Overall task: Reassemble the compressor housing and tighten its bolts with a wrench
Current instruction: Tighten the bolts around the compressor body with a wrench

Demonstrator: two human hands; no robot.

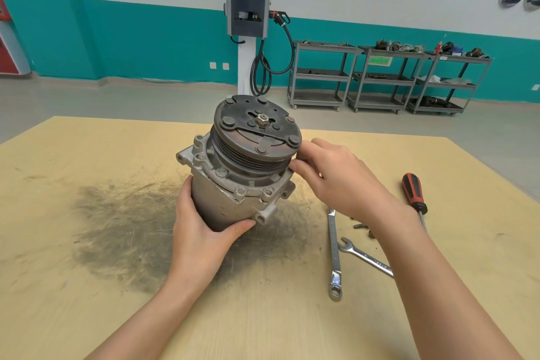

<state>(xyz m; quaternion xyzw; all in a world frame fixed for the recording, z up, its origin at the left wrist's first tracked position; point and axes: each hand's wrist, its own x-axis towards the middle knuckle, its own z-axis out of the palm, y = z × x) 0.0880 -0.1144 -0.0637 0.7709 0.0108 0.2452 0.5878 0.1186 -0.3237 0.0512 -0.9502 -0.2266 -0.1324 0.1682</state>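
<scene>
Both forearms reach over the table; the left hand grips the compressor, tilted on the table's dark stain, while the right hand curls against its pulley rim; 2 wrenches lie right, near a screwdriver

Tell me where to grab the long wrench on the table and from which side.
Grip the long wrench at mid-shaft, coming straight down from above. It lies flat on the table, running toward and away from the person. The shorter wrench touches or crosses it near the middle, so pinch just above that spot.
</scene>
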